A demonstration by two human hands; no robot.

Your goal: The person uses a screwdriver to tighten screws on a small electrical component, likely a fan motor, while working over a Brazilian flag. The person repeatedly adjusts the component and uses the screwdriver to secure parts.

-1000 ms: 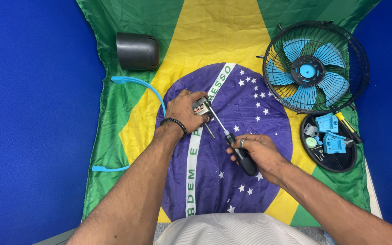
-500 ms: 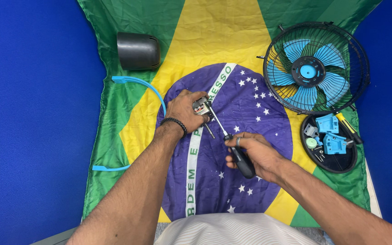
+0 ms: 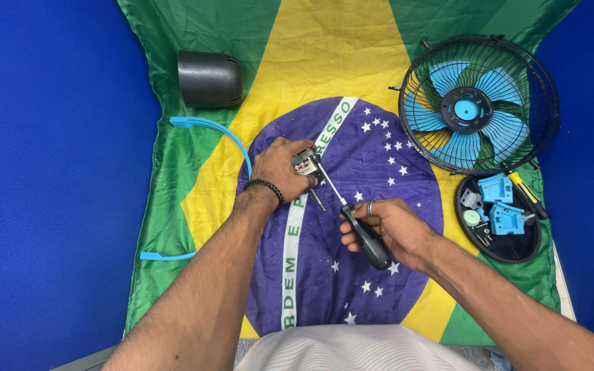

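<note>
My left hand [image 3: 280,167] grips a small grey metal motor [image 3: 305,163] with a thin shaft sticking out below it, held just above the flag cloth [image 3: 352,75]. My right hand [image 3: 390,230] is closed around the black handle of a screwdriver [image 3: 369,244]. The screwdriver's metal shank runs up and left, and its tip rests on the motor. A dark bracelet circles my left wrist, and a ring sits on a right finger.
A black-caged fan [image 3: 479,103] with blue blades lies at the upper right. Below it a round black tray [image 3: 500,218] holds blue plastic parts and screws, with a yellow-handled tool [image 3: 525,194] beside it. A dark grey housing [image 3: 209,79] and a blue curved bracket [image 3: 225,137] lie left.
My right hand has shifted its grip slightly on the screwdriver handle; the tip stays on the motor. My left hand has not moved.
</note>
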